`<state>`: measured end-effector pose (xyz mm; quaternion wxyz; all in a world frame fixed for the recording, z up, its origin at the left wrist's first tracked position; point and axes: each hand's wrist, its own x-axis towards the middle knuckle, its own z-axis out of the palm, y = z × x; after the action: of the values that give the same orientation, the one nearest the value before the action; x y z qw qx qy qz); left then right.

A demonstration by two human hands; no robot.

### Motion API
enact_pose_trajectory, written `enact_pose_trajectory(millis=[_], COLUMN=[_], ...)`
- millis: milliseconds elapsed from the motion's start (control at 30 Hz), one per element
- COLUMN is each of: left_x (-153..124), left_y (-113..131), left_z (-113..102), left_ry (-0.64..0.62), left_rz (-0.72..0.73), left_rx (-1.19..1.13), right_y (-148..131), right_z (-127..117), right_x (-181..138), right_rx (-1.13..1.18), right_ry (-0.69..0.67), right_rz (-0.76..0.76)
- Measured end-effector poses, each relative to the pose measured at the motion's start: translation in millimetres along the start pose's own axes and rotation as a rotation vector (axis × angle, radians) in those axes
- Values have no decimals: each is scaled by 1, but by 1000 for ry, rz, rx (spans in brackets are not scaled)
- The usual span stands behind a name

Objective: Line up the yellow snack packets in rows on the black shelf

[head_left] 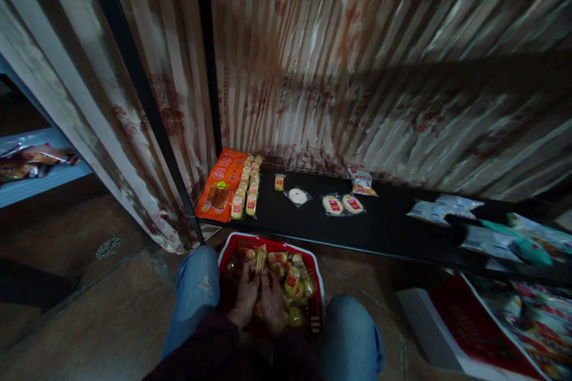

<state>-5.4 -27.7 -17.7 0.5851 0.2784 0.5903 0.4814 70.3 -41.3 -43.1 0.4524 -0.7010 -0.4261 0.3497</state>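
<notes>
Over a red basket (320, 286) with a white rim, my left hand (247, 294) and my right hand (271, 297) are close together. Between their fingertips they pinch a yellowish snack packet (260, 259) in clear wrapping. Beneath and around the hands, the basket holds many similar wrapped snacks (294, 283) with red-and-yellow labels. On the black shelf (286, 223) just beyond, rows of small wrapped snacks (245, 187) stand beside an orange packet (218, 190). What lies directly under my palms is hidden.
Further along the shelf are a single small packet (279, 182), a round white packet (298, 196), a twin pack (342, 204), and a red-and-white bag (363, 182). Several bags (491, 242) lie at right. A box of packets (429, 321) is on the floor. A black post (147, 101) rises at left.
</notes>
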Motion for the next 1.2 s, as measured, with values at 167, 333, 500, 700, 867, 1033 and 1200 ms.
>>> enact_pose_trajectory(millis=[167, 333, 500, 700, 867, 1033, 1200], left_x=[-2, -4, -4, -5, -4, 1, 12], left_y=[1, -6, -9, 0, 15, 29, 46], left_z=[-1, -5, -7, -4, -3, -4, 0], left_ry=[-5, -66, -57, 3, 43, 39, 93], left_rz=[111, 217, 232, 272, 355, 504, 566], left_rx=[166, 195, 183, 226, 327, 378, 400], right_y=[-12, -15, -5, -5, -16, -30, -48], right_z=[-4, -6, -4, -1, 2, 6, 11], right_x=[0, 1, 9, 13, 18, 30, 45], right_rx=[100, 217, 220, 135, 101, 110, 112], right_ry=[-116, -161, -120, -46, -32, -43, -46], right_rz=[64, 116, 146, 101, 42, -34, -65])
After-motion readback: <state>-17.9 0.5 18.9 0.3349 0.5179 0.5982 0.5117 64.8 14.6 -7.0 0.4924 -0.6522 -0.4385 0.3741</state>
